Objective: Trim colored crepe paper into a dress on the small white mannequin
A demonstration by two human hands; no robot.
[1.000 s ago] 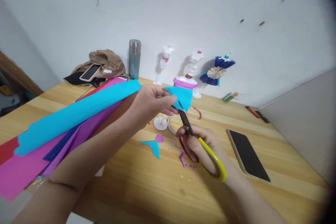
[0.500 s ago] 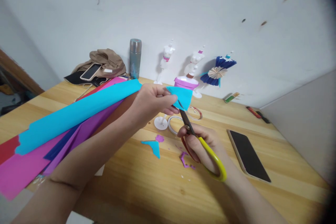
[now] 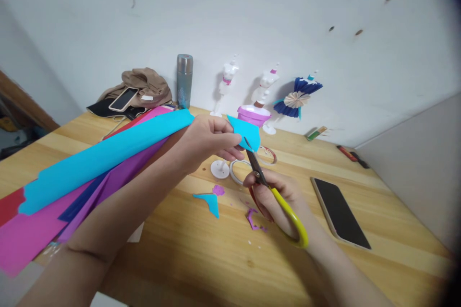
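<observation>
My left hand (image 3: 209, 141) pinches a small piece of cyan paper (image 3: 246, 133) and holds it above the wooden table (image 3: 201, 254). My right hand (image 3: 275, 201) grips scissors (image 3: 275, 196) with yellow and red handles. Their dark blades point up into the lower edge of the cyan piece. Under my left forearm lies a fan of large paper sheets (image 3: 90, 168) in cyan, purple, pink and red.
Cyan (image 3: 209, 201) and purple scraps (image 3: 254, 218) lie below the hands. Tape rolls (image 3: 237, 169), a white stand base (image 3: 220, 169), a phone (image 3: 340, 212), small dress-form figures (image 3: 264, 88), a steel bottle (image 3: 184, 81), a bag with another phone (image 3: 144, 87).
The cyan piece has turned a little in my left fingers and the scissors have shifted slightly along its lower edge. Everything on the table stays in place.
</observation>
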